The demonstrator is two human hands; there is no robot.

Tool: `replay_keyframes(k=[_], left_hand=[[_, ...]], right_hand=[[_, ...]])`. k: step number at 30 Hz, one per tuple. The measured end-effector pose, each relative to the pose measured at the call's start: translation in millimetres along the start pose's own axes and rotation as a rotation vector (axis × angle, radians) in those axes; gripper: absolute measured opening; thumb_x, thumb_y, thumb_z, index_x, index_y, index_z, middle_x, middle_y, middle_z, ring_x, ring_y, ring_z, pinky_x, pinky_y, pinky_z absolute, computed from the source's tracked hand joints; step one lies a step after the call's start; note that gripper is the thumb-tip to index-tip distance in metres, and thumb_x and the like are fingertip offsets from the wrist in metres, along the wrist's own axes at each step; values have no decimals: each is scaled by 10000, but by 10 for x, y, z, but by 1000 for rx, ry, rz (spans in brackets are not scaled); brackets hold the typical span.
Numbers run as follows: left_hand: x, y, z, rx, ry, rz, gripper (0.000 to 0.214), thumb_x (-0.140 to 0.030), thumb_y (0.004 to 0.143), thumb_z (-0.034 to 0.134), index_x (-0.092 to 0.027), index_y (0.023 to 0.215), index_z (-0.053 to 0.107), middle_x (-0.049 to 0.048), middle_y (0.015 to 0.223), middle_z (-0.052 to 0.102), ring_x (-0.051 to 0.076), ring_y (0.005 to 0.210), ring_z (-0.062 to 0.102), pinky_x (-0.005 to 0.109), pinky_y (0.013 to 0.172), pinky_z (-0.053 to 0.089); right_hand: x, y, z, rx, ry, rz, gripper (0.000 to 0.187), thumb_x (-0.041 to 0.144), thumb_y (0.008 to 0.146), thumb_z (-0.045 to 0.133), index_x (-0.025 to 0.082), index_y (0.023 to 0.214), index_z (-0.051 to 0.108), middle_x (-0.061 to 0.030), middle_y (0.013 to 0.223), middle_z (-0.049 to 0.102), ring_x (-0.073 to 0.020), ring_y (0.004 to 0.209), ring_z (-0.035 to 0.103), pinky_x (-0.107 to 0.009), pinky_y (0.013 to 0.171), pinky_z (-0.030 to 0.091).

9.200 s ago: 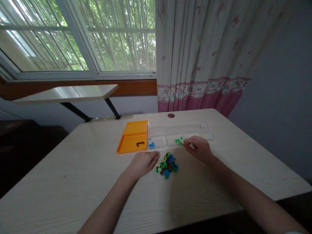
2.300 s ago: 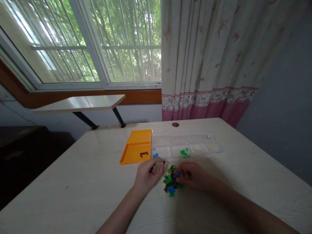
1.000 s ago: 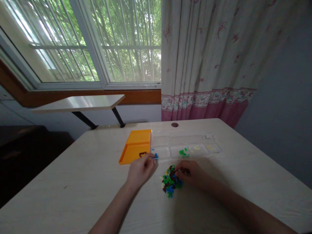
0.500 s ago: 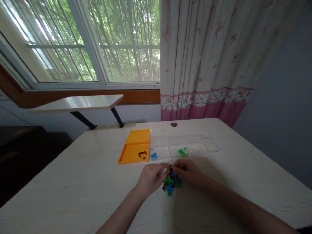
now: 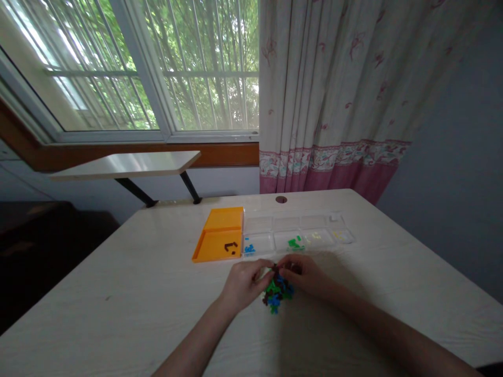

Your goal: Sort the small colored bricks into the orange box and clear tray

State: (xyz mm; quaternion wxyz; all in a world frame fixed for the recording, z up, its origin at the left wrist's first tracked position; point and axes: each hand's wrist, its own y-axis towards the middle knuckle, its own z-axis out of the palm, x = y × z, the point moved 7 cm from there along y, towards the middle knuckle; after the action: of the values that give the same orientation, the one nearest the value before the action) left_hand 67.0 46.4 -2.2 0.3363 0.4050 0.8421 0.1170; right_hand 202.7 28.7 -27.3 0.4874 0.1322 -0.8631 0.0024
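A small cluster of joined plastic building pieces (image 5: pixel 277 292), green, blue and dark brown, is between my two hands, its lower end pointing toward me. My left hand (image 5: pixel 247 283) pinches its upper left side with thumb and forefinger. From the other side, my right hand (image 5: pixel 302 273) has its fingers closed at the top of the cluster. The fingertips of both hands nearly meet there and hide the pieces they press. Whether the cluster rests on the table or hangs just above it, I cannot tell.
Beyond my hands lies an open orange case (image 5: pixel 218 246) with several dark brown pieces. Beside it, clear trays (image 5: pixel 283 225) hold blue pieces (image 5: pixel 249 248), green pieces (image 5: pixel 294 243) and yellow pieces (image 5: pixel 315 237). A raised shelf (image 5: pixel 133 163) stands at the back left of the table (image 5: pixel 129 293).
My fingertips have drawn slightly closer together over the top of the cluster. Otherwise the hands and trays stay put, apart from a slight shift of the view.
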Motion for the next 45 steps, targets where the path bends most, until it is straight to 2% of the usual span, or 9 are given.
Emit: replay_keyframes(k=[5,10,24,37,45], left_hand=[[107,-20,-250,-258,41,-79,190,-286,803,499,-159,859,628,-71,450,385,55,398,375,150,428,294],[165,-68,-370,-421,55,-119,200,-312,795,522,-153,859,625,-78,447,362,52,394,374,147,422,291],[117,-57,-331,-372,90,-99,209,-315,802,517,-157,847,645,-68,442,391,51,391,371,142,421,302],[63,-47,-373,-393,79,-54,184,-282,791,529,-144,836,644,-71,432,393,50,377,376,147,428,308],[85,-47,-358,-393,68,-30,171,-270,788,544,-138,847,635,-73,441,390,48,384,375,146,425,294]], right_hand=[[141,-61,38,96,-294,-154,235,272,800,533,232,1010,631,-24,824,575,-118,695,524,-226,650,425],[194,-105,85,188,-400,-174,274,286,823,506,265,1081,598,-30,914,561,-135,791,545,-246,746,427],[145,-88,72,190,-372,-163,237,266,827,519,263,1038,627,-24,898,579,-130,790,555,-235,747,431],[67,-67,55,154,-335,-127,198,184,772,533,220,935,640,-21,870,599,-119,712,550,-223,666,430],[119,-67,69,172,-384,-130,122,244,809,521,192,851,623,-18,837,581,-119,729,536,-215,669,414]])
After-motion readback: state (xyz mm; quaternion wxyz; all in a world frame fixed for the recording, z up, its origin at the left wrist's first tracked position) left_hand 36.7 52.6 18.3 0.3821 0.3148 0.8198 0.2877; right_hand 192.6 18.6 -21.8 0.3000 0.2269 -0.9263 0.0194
